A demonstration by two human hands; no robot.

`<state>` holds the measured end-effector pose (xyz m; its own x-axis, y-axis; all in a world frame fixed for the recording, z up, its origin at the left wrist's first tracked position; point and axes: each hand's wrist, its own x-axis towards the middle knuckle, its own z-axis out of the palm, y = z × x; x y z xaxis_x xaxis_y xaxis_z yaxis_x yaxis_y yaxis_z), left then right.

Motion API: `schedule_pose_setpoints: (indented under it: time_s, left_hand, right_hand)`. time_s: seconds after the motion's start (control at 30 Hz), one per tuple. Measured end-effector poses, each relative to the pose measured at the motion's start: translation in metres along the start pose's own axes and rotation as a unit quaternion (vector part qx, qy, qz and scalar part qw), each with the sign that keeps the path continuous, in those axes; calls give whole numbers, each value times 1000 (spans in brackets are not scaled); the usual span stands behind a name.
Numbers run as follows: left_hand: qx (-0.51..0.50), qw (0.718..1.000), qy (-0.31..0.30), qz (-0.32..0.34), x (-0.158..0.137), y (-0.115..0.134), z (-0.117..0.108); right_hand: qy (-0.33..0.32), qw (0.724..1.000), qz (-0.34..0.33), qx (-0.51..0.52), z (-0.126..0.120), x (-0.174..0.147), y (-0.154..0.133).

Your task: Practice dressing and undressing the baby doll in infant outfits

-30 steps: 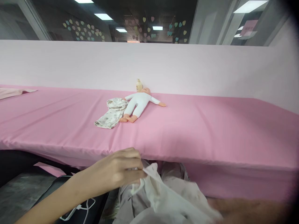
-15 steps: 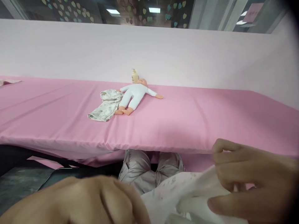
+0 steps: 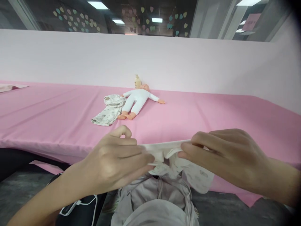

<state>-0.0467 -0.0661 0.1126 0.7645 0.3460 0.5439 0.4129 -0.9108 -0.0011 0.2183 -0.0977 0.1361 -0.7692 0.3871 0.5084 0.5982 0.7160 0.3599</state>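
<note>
Up and inward they've come, both hands now level over the lap, where a half-second ago the left was low in the near corner and the right was out to the side. Left hand (image 3: 117, 160): fingers packed close together, nipping one end of a soft white cloth with a faint print (image 3: 176, 163); exactly where its thumb presses, I can't tell. Right hand (image 3: 230, 157): thumb and forefinger pinching the other end, remaining fingers folded behind. Why two grips, well apart? Seemingly to keep that top edge straight, and straight it is, while everything below bunches and a printed flap droops beneath the right hand.

Outward now: under the cloth, grey trousers (image 3: 138, 188), the lap probably serving as handy backing. Just ahead, the smooth pink sheet (image 3: 188, 116) covers a broad flat surface. On it lies a doll in a white body suit (image 3: 138, 99), arms spread, feet toward the person, a placing that likely leaves each limb easy to reach. Beside its legs, a folded off-white patterned cloth (image 3: 107, 116), probably set close for convenience. Behind the head, a pale yellow pump bottle (image 3: 137, 82) stands upright near the wall, perhaps safest from knocks there.
</note>
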Motion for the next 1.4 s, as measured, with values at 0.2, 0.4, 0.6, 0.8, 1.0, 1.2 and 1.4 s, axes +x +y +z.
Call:
schedule_pose_setpoints:
  time_s: [0.2,0.4,0.6,0.8,1.0,1.2,1.4]
  left_hand:
    - [37,999,25,4,0,18,-4]
    - [49,997,-47,-42,4,18,8]
    - [31,969,-119,-214,17,3,47]
    - [-11,946,-54,-320,17,-24,92]
    - [-337,830,138,-423,-11,-3,142]
    - [-395,797,115,-442,-22,20,150]
    - [-594,631,135,-480,-8,23,143]
  right_hand:
    - [-22,999,26,38,-2,-5,-12]
    - [4,1000,2,2,8,-2,-18]
    - [-25,995,73,-66,45,5,-14]
    - [40,975,217,-9,119,6,-14]
    - [151,850,475,168,161,-8,-80]
    - [113,752,492,424,141,-22,-89]
    - [145,779,445,417,135,-23,-88]
